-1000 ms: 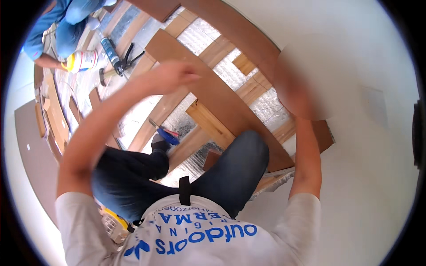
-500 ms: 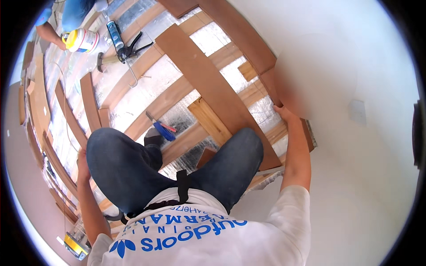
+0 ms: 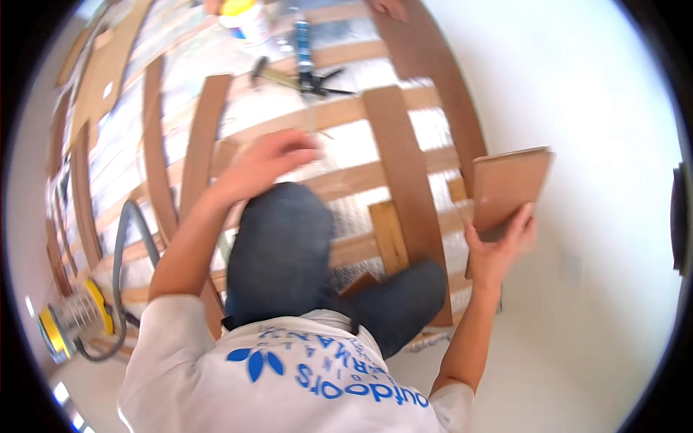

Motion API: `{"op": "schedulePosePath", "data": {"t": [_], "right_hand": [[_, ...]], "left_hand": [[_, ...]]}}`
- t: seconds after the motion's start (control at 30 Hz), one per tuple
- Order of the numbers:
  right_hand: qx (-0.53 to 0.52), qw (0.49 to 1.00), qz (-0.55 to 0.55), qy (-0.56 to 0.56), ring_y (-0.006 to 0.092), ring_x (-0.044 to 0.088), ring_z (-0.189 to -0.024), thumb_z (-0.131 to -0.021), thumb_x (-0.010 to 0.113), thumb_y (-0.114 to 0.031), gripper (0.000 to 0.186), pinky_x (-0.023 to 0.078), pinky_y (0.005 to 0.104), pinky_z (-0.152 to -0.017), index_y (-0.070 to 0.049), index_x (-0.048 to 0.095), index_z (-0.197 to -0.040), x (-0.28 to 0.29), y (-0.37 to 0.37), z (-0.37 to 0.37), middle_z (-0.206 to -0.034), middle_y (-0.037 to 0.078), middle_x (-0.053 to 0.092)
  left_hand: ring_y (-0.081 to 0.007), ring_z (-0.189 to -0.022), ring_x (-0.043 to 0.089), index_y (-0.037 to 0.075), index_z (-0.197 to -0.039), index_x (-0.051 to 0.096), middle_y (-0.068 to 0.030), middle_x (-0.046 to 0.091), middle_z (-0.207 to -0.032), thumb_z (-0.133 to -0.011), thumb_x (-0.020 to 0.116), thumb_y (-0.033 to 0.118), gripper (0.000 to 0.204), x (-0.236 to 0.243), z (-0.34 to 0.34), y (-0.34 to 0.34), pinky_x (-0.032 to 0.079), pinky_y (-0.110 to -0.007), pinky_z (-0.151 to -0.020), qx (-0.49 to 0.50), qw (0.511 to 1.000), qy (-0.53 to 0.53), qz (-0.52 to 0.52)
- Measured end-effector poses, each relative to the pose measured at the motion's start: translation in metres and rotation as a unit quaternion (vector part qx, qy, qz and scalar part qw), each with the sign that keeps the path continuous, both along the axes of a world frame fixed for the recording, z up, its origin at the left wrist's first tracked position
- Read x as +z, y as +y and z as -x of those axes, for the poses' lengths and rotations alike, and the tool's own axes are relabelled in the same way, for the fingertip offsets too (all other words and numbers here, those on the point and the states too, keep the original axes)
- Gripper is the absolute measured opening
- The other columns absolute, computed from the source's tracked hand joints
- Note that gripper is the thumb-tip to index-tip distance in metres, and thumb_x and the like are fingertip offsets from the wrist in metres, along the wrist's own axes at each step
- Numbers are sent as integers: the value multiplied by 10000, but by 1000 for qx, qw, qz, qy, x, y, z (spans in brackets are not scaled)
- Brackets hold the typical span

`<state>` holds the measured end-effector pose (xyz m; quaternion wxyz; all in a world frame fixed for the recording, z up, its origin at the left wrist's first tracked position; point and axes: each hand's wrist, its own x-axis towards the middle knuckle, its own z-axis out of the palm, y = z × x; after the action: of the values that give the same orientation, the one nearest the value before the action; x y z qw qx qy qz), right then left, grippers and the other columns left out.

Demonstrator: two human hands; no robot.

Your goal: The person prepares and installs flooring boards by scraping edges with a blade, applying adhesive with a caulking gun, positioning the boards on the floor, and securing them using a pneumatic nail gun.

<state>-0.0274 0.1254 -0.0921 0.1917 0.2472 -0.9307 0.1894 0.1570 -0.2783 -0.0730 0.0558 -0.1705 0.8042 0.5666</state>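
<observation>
Right hand, yours (image 3: 504,242): grip closed, thumb on one side and fingers on the other, pinching the short board (image 3: 511,180) by its lower end.
Short board: brown, one piece, raised at your right in front of the white wall (image 3: 577,108); whether it touches the wall, you cannot tell from here.
Left hand, yours (image 3: 271,160): blurred; grip loosely curled, thumb and fingers parted, above your left knee (image 3: 278,252).
Long board (image 3: 406,173): brown, one, laid across the battens (image 3: 343,112), ahead of your right knee (image 3: 411,289).
Edge boards (image 3: 451,94): brown, along the foot of the wall; a co-worker's hand (image 3: 390,9) on the far stretch.
Yellow block (image 3: 390,234): wood, one, just beside the long board, on your left.
Foil (image 3: 357,144): silver, between battens.
Caulking gun (image 3: 303,54): blue tube, black handle, beyond your left hand.
Hammer (image 3: 280,76): one, just beside the gun.
Tub (image 3: 249,27): white, yellow lid, near the hammer.
Machine (image 3: 79,317): yellow and grey, with grey hose (image 3: 119,245), at your far left.
</observation>
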Motion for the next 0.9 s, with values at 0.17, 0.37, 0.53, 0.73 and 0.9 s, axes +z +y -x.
{"op": "schedulePosePath", "data": {"t": [0.17, 0.37, 0.53, 0.73, 0.9], "right_hand": [[75, 992, 32, 94, 494, 387, -1357, -672, 944, -340, 1188, 331, 593, -1110, -62, 287, -1623, 73, -184, -61, -1526, 324, 362], [381, 914, 135, 41, 492, 388, -1360, -679, 947, -334, 1111, 353, 566, -1100, -43, 364, -1578, 65, -300, -85, -1561, 314, 348], [344, 927, 34, -142, 438, 425, -1402, -787, 884, -286, 787, 371, 535, -1128, -76, 532, -1459, -53, -328, -28, -1571, 229, 420], [385, 882, -223, -154, 374, 385, -1459, -869, 768, -328, 696, 333, 534, -1171, -64, 503, -1455, -177, -428, 36, -1587, 180, 418], [380, 829, -403, -77, 317, 349, -1498, -923, 632, -215, 664, 302, 526, -1205, -39, 412, -1524, -245, -489, 81, -1616, 144, 390]], "left_hand": [[-256, -1426, 462, 57, -1528, 432, -154, 526, -1505, -853, 854, 399, 867, 48, 36, 25, 347, -438, -1201, -38, 953, 278, -114], [-120, -1096, 643, 13, -1298, 647, -34, 711, -1200, -1008, 694, 105, 308, 62, -16, -17, 540, -316, -940, 272, 827, 418, -259], [-216, -1273, 555, 120, -1290, 590, -37, 603, -1349, -1055, 572, 389, 359, 23, -115, -149, 411, -467, -1122, 416, 706, 526, -229], [-275, -1048, 689, 116, -1210, 643, -77, 719, -1145, -995, 622, 570, 502, 4, -167, -219, 556, -487, -956, 491, 617, 602, -127], [-338, -827, 701, 32, -1061, 619, -173, 709, -885, -979, 682, 376, 359, -11, -129, -221, 596, -484, -774, 332, 780, 525, -81]]}}
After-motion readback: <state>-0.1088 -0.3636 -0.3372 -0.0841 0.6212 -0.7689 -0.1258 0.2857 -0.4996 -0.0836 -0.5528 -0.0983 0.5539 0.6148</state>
